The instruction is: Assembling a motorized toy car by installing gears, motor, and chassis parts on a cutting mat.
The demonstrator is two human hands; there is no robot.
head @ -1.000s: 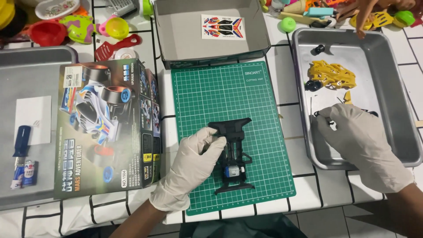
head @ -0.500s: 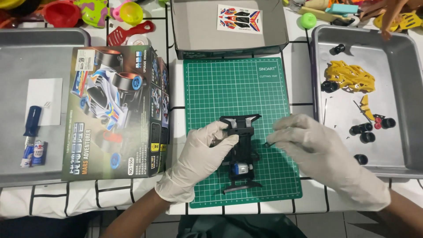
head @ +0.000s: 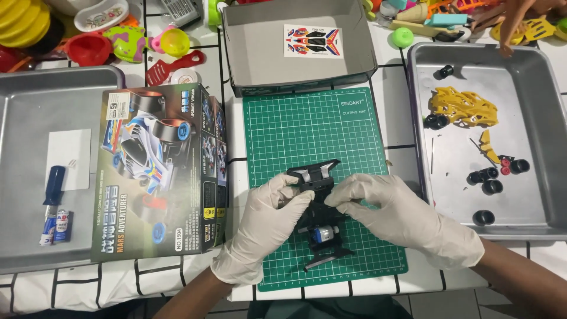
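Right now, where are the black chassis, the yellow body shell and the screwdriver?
black chassis (head: 319, 227): head view, on the silver-and-blue motor at its middle.
yellow body shell (head: 462, 106): head view, on its centre, in the right tray.
screwdriver (head: 54, 184): head view, on its blue handle, in the left tray.

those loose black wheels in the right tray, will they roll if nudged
Probably: the black wheels are small, round and lying loose on the smooth metal tray. Those lying flat would likely slide rather than roll. They look light, and the tray's raised rim should contain them.
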